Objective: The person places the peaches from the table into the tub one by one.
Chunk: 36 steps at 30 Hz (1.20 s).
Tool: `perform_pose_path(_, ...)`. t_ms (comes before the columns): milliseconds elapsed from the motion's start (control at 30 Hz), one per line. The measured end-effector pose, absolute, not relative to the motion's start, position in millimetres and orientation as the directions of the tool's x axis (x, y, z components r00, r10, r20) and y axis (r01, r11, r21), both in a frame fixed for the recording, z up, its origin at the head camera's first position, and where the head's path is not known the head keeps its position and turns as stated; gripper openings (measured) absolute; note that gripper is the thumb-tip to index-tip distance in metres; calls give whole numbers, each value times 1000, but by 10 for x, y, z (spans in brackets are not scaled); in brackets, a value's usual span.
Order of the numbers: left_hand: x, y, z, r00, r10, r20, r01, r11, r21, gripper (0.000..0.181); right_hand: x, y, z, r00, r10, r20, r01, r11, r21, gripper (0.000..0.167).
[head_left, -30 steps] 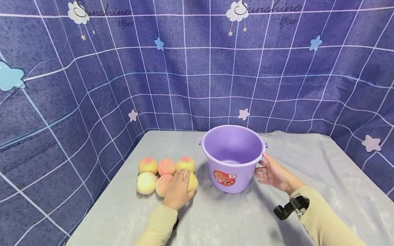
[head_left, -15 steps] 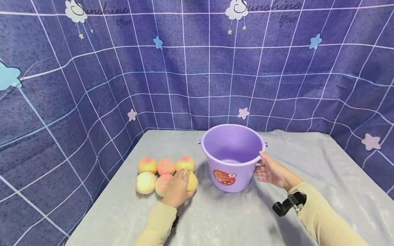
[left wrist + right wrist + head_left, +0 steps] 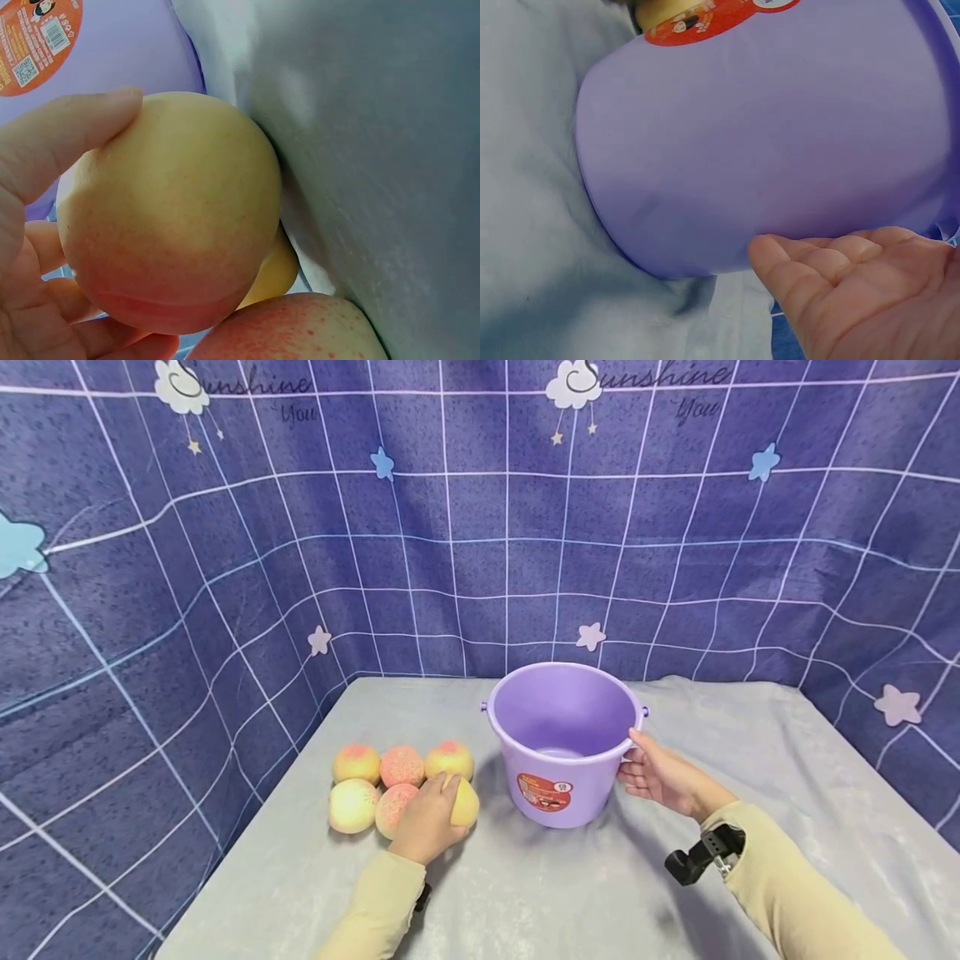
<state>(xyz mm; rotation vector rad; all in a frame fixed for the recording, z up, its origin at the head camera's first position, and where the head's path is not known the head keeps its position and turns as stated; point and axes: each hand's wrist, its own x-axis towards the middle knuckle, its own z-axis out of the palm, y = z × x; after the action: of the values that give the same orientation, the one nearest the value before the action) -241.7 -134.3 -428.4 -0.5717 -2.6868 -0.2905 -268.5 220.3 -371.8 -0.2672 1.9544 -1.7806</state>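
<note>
In the head view, my left hand [image 3: 424, 823] grips a yellow peach [image 3: 466, 804] at the near right of a cluster. The left wrist view shows the thumb over one side of this peach [image 3: 176, 202], which has a red blush, and the fingers curled round the other. A purple bucket [image 3: 558, 781] with an orange-red label stands upright to its right. My right hand [image 3: 666, 777] rests against the bucket's right side, thumb at the rim. In the right wrist view, its fingers lie fairly straight along the outer wall [image 3: 765, 135].
Several other peaches sit in two rows beside the left hand, among them a pale one [image 3: 353, 806], a red-speckled one [image 3: 402, 767] and a yellow one [image 3: 449, 762]. A grey cloth [image 3: 525, 893] covers the table. A blue gridded curtain [image 3: 480, 568] hangs behind and at the sides.
The left fingers have closed in slightly round the yellow peach. The right hand's thumb has shifted a little on the bucket's rim. Bucket and other peaches stay in place.
</note>
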Motion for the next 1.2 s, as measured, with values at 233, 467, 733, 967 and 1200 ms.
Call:
perform_pose_path(233,-2412,-1335,-4272,-852,340,398,421,897,135,74,-2665,2193,-3699,-875,-433,-218,169,147,-974,92)
perform_pose_path(467,-2402,-1324,-4303,-854,336,396,418,898,139,74,-2645,2184,-3716,-880,-419,-225,180,144,-973,89)
perform_pose_path(733,-2412,-1334,-4291,-832,355,427,431,897,93,78,-2658,2189,-3705,-884,-423,-199,151,143,-978,91)
perform_pose_path(967,-2423,-1339,-4317,-814,364,453,438,897,65,80,-2657,2183,-3713,-894,-401,-200,152,148,-977,90)
perform_pose_path(1200,-2431,-1340,-4317,-823,357,442,428,901,70,81,-2676,2190,-3722,-891,-408,-200,144,164,-976,91)
